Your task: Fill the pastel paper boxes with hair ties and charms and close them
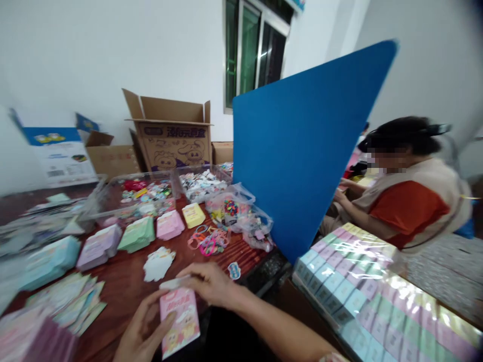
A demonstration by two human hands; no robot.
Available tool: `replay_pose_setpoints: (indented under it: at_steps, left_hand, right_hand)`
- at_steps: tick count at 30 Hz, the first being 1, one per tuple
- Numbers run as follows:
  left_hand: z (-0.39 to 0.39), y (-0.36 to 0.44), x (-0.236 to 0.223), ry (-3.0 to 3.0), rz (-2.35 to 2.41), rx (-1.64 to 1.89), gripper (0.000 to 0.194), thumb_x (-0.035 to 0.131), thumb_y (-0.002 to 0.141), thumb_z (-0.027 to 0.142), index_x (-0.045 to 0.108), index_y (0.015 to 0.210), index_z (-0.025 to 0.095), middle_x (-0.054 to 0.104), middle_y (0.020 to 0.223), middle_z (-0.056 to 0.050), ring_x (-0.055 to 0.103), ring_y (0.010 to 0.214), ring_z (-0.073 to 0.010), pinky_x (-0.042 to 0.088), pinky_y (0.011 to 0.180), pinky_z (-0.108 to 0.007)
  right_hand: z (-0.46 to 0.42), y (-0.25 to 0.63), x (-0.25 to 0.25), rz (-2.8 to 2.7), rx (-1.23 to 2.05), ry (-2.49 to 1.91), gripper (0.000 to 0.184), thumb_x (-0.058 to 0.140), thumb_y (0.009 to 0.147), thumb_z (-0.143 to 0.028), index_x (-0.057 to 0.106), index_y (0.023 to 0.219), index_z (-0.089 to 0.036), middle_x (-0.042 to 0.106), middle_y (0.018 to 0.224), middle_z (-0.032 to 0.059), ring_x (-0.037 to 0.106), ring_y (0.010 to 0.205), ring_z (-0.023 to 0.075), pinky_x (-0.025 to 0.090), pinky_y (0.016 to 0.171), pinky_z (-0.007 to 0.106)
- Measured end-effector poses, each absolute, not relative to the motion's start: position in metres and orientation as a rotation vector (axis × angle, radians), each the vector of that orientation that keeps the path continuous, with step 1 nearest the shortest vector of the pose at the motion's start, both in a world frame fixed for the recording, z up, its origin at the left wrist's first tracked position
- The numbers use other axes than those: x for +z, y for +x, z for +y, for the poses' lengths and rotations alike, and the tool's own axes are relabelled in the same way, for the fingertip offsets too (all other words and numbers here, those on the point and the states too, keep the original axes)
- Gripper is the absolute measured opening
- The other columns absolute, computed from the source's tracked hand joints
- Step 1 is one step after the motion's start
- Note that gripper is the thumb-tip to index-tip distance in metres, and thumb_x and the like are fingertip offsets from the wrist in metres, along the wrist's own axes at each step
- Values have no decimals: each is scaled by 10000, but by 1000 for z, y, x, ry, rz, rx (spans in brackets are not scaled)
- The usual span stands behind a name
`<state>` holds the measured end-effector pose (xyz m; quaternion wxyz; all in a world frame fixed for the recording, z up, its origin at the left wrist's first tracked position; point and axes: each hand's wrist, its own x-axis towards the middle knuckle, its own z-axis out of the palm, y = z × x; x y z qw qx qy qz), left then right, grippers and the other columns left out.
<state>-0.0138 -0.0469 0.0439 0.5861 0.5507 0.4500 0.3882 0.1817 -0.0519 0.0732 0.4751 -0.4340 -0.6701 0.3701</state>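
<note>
A packing workshop: cardboard cartons (171, 131), shrink-wrapped stacks of small boxes (377, 296), a blue divider (305, 141) beside a co-worker (407, 201).

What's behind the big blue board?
A person in an orange shirt sits behind the blue board, arms reaching forward. The board covers whatever is in front of that person's hands, so that can't be seen.

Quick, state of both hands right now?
Left hand: closed, holding a pink paper packet upright.
Right hand: closed, pinching a white slip at the packet's top edge.
</note>
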Motion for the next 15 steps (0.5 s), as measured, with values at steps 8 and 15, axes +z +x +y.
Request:
replay_pose_setpoints:
  at_steps: [8, 15]
  left_hand:
    - [-69, -17, 59, 1380, 829, 949, 438, 673, 833, 330, 428, 1181, 226, 682, 1120, -67, 682, 969, -211, 571, 787, -327]
    - [-77, -24, 58, 1317, 790, 938, 456, 700, 831, 304, 367, 1138, 248, 661, 1032, -23, 677, 838, -155, 555, 721, -278]
  right_hand:
    - [-36, 186, 96, -1603, 1311, -1060, 237, 684, 772, -370, 638, 690, -152, 582, 635, -28, 513, 585, 86, 394, 525, 170]
    - [-38, 186, 99, -1536, 1630, -1106, 286, 761, 677, -362, 776, 882, -163, 693, 712, 7, 602, 595, 109, 488, 555, 208]
